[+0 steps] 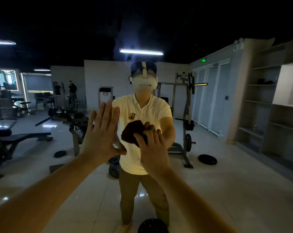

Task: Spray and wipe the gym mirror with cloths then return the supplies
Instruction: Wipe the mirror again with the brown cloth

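The gym mirror fills the view and reflects the whole room and my own figure. My left hand lies flat against the glass with straight, spread fingers. To its right, my right hand presses a dark crumpled cloth onto the mirror, fingers curled over it. The cloth's reflection merges with the cloth itself. No spray bottle is in view.
In the reflection I see a weight rack behind me, benches at the left, weight plates on the tiled floor, shelving at the right, and two people far back. A dark round object sits at the bottom.
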A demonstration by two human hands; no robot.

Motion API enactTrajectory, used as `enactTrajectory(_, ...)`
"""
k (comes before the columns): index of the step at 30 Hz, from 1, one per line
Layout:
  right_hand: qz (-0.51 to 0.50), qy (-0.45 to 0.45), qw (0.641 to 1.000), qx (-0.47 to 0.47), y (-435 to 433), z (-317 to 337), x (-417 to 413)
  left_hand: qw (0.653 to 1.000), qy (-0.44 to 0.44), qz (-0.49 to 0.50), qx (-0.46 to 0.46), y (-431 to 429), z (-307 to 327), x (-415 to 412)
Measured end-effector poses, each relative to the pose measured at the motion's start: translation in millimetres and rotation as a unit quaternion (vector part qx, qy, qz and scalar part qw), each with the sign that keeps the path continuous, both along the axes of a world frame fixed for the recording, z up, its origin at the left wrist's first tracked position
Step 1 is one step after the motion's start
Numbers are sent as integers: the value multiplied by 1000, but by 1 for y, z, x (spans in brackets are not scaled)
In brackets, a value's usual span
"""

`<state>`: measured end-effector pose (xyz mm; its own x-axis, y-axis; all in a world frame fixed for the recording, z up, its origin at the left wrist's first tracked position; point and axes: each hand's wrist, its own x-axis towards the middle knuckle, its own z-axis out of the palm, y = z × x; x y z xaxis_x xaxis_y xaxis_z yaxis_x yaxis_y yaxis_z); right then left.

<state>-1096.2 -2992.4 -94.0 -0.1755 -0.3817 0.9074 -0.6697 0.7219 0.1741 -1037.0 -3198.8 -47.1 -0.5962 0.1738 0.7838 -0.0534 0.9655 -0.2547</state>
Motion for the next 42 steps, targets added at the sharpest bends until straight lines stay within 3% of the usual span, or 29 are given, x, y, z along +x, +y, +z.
enactTrajectory(2, -23, 13, 999, 44, 42, -3, -16, 1000, -5, 4, 2, 1, 1, 2)
enactTrajectory(4, -72, 1, 997, -7, 90, -1, -30, 1000, -10, 6, 3, 1, 1, 2)
enactTrajectory(7, -125, -78, 974, -173, 155, 9, -42, 1000, -13, 8, 10, 3, 1, 2)
enactTrajectory(11, -153, -162, 891, -397, 158, 11, -38, 1000, -12, 6, 17, 5, 0, 0)
enactTrajectory(15, -131, -210, 903, -351, 72, -30, -14, 1000, -17, 8, 24, 5, -1, -1)
enactTrajectory(17, -44, -236, 913, -330, 24, -55, 5, 999, -17, 12, 26, 6, -2, 0)
enactTrajectory(20, -13, -165, 976, -143, -12, -83, 29, 999, -18, 9, 32, 7, -10, 5)
enactTrajectory(22, 38, -161, 985, -39, -2, -88, 26, 999, -26, 7, 30, 3, -25, 11)
enactTrajectory(24, 28, -131, 991, 20, 28, -86, 17, 999, -41, -1, 33, -4, -44, 20)
enactTrajectory(27, -75, -143, 985, -63, 93, -85, -4, 997, -47, 9, 52, -21, -70, 32)
enactTrajectory(30, -159, -234, 934, -219, 155, -76, -23, 997, -66, 23, 39, -33, -88, 35)
enactTrajectory(34, -186, -246, 869, -387, 161, -75, -27, 996, -67, 30, 40, -33, -96, 28)
enactTrajectory(37, -190, -250, 850, -423, 115, -83, -17, 997, -57, 24, 42, -32, -98, 26)
enactTrajectory(42, -109, -320, 845, -414, 18, -95, 24, 998, -48, -1, 45, -35, -100, 25)
